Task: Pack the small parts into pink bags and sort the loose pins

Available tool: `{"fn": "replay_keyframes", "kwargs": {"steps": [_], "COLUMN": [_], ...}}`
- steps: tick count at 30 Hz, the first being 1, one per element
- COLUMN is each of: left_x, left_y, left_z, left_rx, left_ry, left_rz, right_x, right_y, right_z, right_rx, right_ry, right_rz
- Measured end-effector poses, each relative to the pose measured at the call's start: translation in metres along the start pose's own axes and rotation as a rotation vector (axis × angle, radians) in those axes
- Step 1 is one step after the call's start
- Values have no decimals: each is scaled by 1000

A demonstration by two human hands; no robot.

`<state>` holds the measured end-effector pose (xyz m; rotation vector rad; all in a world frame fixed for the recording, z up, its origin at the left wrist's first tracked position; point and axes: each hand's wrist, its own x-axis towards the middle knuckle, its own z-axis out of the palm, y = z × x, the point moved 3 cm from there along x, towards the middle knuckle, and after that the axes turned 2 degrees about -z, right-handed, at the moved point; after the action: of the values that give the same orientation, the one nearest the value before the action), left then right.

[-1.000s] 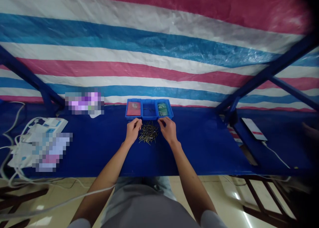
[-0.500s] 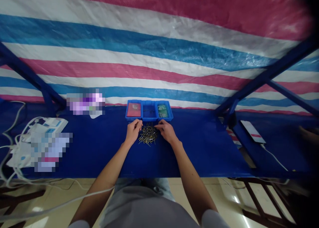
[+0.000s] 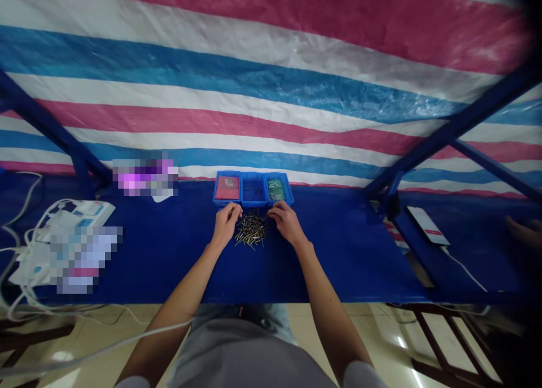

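The left hand (image 3: 226, 224) and right hand (image 3: 287, 223) close in on the metal pins (image 3: 252, 230), fingers (image 3: 235, 208) nearly shut, any hold too small to tell. One careless brush could scatter them!

The 1 head-worn camera looked forward and down from just above the person's grey shirt (image 3: 249, 357), close over the left hand (image 3: 226, 224) and right hand (image 3: 287, 223) at a long blue work table (image 3: 347, 247), facing a striped pink, white and blue tarpaulin (image 3: 254, 94); its top right corner was dark, perhaps shaded by the lens.

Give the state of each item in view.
Left hand: fingers pinched at the pile's edge, any held item too small to tell.
Right hand: same, at the pile's other side.
Metal pins: loose, heaped.
Blue tray: three compartments, all occupied.
Phone: lying flat, screen lit, cable attached.
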<state>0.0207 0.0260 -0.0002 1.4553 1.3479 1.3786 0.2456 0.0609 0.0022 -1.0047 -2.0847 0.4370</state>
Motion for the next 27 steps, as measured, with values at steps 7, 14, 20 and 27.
{"fn": "replay_keyframes", "kwargs": {"steps": [7, 14, 20, 27], "left_x": [-1, 0, -1, -4], "left_y": [3, 1, 4, 8], "left_z": [3, 6, 7, 11], "left_rx": [45, 183, 204, 208], "left_ry": [-52, -96, -132, -223], "left_rz": [32, 61, 64, 72], "right_x": [27, 14, 4, 5], "right_y": [-37, -50, -50, -53], "right_z": [18, 42, 39, 39], "right_rx": [127, 190, 202, 222], "right_ry": [83, 149, 148, 130], "right_rz": [-87, 29, 80, 35]}}
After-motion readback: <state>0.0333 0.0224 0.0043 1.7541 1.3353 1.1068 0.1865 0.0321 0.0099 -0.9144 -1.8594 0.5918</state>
